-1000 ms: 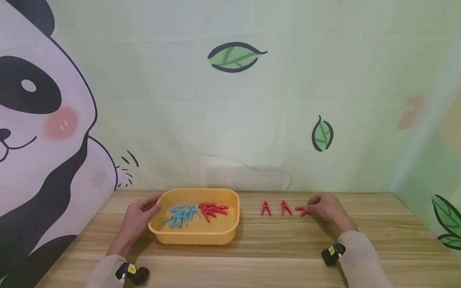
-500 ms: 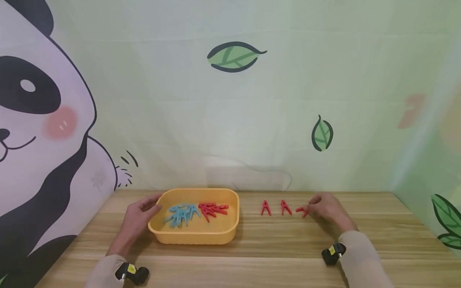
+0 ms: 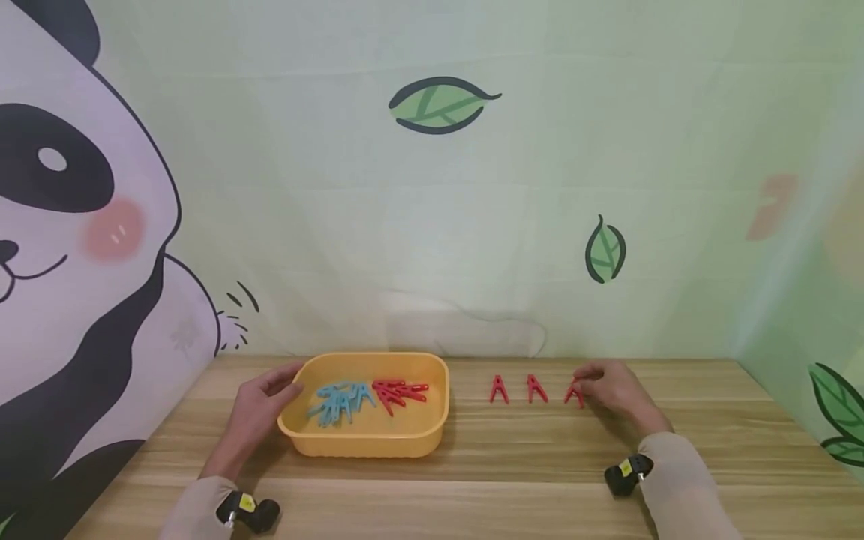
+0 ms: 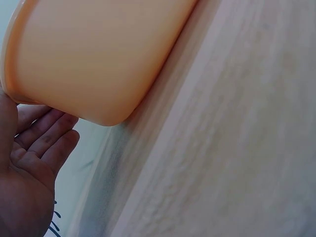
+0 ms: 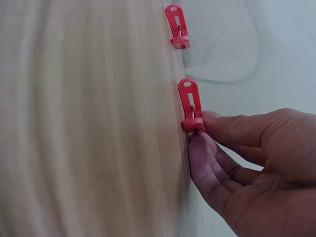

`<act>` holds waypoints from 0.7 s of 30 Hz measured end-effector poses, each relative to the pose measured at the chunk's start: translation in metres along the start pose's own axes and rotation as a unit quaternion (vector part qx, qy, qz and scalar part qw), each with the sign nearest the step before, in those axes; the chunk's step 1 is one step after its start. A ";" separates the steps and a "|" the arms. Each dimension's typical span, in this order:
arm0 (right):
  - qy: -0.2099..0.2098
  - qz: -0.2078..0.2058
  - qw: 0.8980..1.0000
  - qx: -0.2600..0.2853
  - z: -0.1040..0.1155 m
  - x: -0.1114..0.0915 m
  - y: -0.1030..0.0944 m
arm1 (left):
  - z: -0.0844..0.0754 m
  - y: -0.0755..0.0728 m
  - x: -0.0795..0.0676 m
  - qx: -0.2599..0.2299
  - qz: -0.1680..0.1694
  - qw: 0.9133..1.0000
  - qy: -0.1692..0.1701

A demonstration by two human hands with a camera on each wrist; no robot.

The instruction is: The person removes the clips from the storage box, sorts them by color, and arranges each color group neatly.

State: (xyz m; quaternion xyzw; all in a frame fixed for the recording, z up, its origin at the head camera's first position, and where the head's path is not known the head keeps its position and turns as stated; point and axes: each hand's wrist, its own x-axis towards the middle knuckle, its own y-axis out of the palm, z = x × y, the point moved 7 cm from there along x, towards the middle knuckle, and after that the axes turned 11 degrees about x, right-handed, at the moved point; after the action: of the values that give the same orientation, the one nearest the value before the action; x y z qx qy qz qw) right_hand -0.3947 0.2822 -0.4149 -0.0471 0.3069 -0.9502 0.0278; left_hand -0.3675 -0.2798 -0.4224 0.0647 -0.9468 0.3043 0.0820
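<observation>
At the right of the head view my right hand (image 3: pixel 610 390) pinches a red clothespin (image 3: pixel 574 392) by one end, low at the tabletop. In the right wrist view my thumb and fingertips meet at the lower end of this clothespin (image 5: pixel 190 101). Two more red clothespins, one left (image 3: pixel 498 389) and one in the middle (image 3: pixel 536 389), lie in a row beside it, legs toward me. My left hand (image 3: pixel 259 401) holds the left rim of a yellow plastic basin (image 3: pixel 364 445), thumb at the rim and fingers bent beside the wall. Blue clothespins (image 3: pixel 343 403) and red clothespins (image 3: pixel 398 393) lie inside.
The basin stands on a wood-grain table (image 3: pixel 513 495), left of the row. Close behind the table hangs a pale green backdrop (image 3: pixel 351 225) printed with a panda and leaves. Each wrist wears a small black camera (image 3: pixel 628 474).
The clothespin in my right hand has turned from lying sideways to legs toward me, like the two beside it, and has shifted slightly right. My left hand and the basin stay put.
</observation>
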 end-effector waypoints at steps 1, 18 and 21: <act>-0.004 0.002 1.000 -0.001 0.001 0.000 0.000 | 0.000 0.000 0.000 0.000 0.000 1.000 0.000; -0.018 0.015 1.000 -0.008 -0.002 0.003 0.000 | 0.003 0.001 0.001 0.005 0.004 1.000 -0.002; -0.023 0.014 1.000 -0.008 -0.001 0.003 0.001 | 0.003 0.000 0.001 0.005 0.003 1.000 -0.003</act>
State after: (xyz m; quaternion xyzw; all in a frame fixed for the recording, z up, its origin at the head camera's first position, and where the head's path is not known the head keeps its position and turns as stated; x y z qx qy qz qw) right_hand -0.3981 0.2823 -0.4160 -0.0647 0.3142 -0.9459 0.0478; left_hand -0.3693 -0.2813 -0.4247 0.0635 -0.9457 0.3091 0.0782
